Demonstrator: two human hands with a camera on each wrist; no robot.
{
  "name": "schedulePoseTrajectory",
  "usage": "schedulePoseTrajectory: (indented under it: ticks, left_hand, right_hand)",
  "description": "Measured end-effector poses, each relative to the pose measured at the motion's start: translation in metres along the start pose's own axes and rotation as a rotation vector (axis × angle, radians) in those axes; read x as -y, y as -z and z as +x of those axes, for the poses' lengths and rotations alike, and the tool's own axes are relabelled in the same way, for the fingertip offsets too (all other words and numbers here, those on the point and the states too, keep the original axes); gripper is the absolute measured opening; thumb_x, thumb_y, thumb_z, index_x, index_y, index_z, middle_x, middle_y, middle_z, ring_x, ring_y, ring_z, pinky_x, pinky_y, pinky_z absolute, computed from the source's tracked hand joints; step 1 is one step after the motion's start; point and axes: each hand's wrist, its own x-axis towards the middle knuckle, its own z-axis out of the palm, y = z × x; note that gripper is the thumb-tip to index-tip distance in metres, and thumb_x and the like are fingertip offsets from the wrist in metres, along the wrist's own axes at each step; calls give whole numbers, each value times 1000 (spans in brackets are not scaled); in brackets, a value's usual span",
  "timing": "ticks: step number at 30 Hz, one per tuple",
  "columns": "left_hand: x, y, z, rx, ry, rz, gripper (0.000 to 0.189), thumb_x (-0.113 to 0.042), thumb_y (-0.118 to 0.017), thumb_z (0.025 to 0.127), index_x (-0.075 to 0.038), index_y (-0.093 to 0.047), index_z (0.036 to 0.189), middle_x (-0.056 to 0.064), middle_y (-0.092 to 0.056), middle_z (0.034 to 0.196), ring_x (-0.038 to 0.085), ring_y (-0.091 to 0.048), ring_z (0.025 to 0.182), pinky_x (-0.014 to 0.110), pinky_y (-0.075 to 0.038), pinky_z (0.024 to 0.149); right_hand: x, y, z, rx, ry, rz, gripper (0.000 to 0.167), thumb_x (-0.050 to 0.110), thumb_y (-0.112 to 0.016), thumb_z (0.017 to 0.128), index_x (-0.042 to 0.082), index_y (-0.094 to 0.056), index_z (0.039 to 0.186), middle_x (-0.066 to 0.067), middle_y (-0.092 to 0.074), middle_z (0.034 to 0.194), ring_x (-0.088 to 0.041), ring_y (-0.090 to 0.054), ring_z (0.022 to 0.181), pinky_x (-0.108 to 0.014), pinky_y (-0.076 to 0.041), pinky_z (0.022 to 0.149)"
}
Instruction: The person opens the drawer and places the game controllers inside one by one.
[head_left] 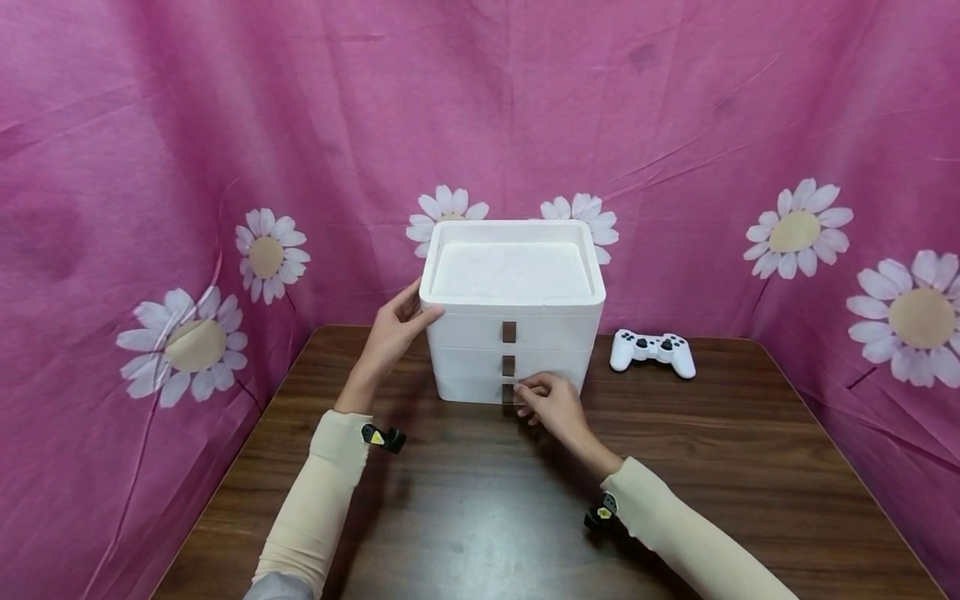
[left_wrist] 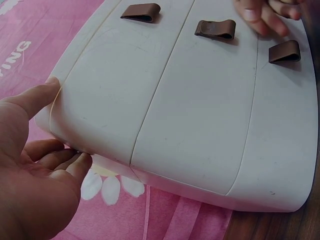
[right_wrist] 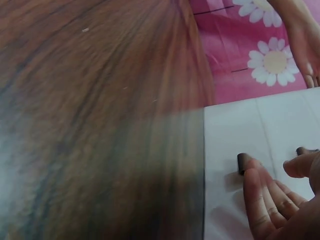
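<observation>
A white three-drawer plastic organizer [head_left: 517, 329] stands upright on the table, all its drawers closed, with a shallow recessed top. Each drawer front carries a brown pull tab: top tab [head_left: 509, 332], middle tab [head_left: 509, 366] and bottom tab [left_wrist: 285, 51]. My left hand [head_left: 392, 337] holds the organizer's upper left front corner, thumb at the top edge and fingers against the left side. At the lowest drawer is my right hand [head_left: 553, 407]; in the right wrist view its fingertips [right_wrist: 254, 172] are at the bottom tab, with the thumb [right_wrist: 300, 165] held apart.
A white game controller [head_left: 652, 353] lies on the wooden table [head_left: 480, 517], right of the organizer. Pink flowered cloth [head_left: 525, 108] hangs behind and on both sides. Dark wrist cameras are strapped at both sleeves.
</observation>
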Motion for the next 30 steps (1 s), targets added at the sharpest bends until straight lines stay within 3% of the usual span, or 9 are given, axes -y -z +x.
schedulePoseTrajectory:
  ticks: [9,16,24,30]
  left_hand:
    - [-1,0,-3,-3,12,23,77,-24,-80,99,-14,-41,165,9,-41,170,18,-39,158,35,-39,128]
    - [0,0,-2,-4,17,16,77,-23,-80,99,-15,-41,165,9,-41,171,18,-39,158,35,-39,128]
    - [-2,0,-1,-1,17,8,77,-24,-80,98,-16,-42,165,8,-41,170,17,-40,157,36,-40,127]
    - [-1,0,0,-1,18,19,77,-23,-80,99,-15,-42,165,9,-41,170,18,-40,157,36,-41,127]
  right_hand:
    - [-15,-3,-1,48,-81,8,23,15,-71,103,-5,-79,112,-23,-80,97,-21,-77,68,-37,-66,56]
    - [-16,-12,1,96,-141,125,28,14,-70,104,-11,-73,117,-28,-79,103,-24,-79,71,-36,-67,60]
    - [-14,-17,5,100,-200,214,28,11,-68,104,-13,-70,119,-27,-80,98,-19,-78,71,-30,-67,62]
    - [-19,-15,8,102,-249,260,32,12,-67,105,-12,-70,126,-29,-78,108,-18,-80,76,-30,-68,67]
